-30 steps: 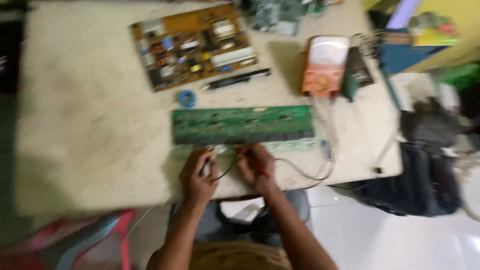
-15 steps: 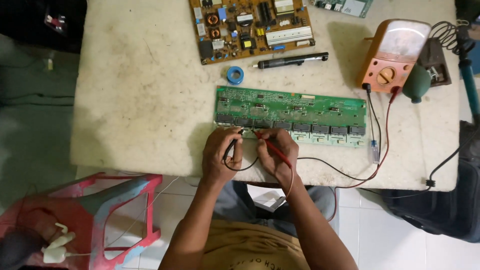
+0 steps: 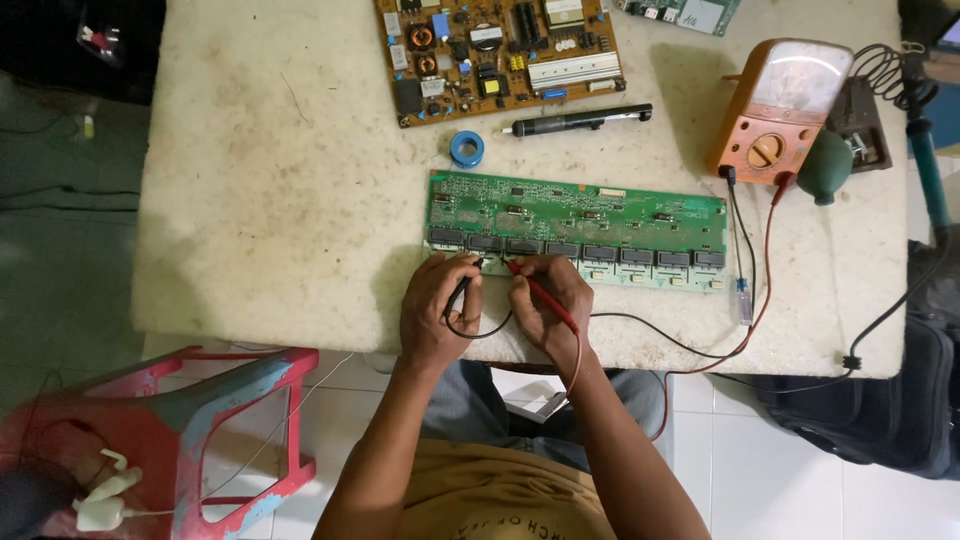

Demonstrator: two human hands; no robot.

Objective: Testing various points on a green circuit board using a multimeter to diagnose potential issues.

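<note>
On the pale stone counter (image 3: 250,200), left hand (image 3: 437,315) pinches a black probe (image 3: 462,293), right hand (image 3: 545,305) grips a red probe (image 3: 540,295), both tips touching the long green circuit board (image 3: 577,215).

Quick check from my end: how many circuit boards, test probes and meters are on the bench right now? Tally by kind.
Circuit boards: 3, the long green board, the brown board, and a green one cut by the top edge
Test probes: 2, black in the left hand, red in the right hand
Meters: 1, the orange meter
Total: 6
</note>
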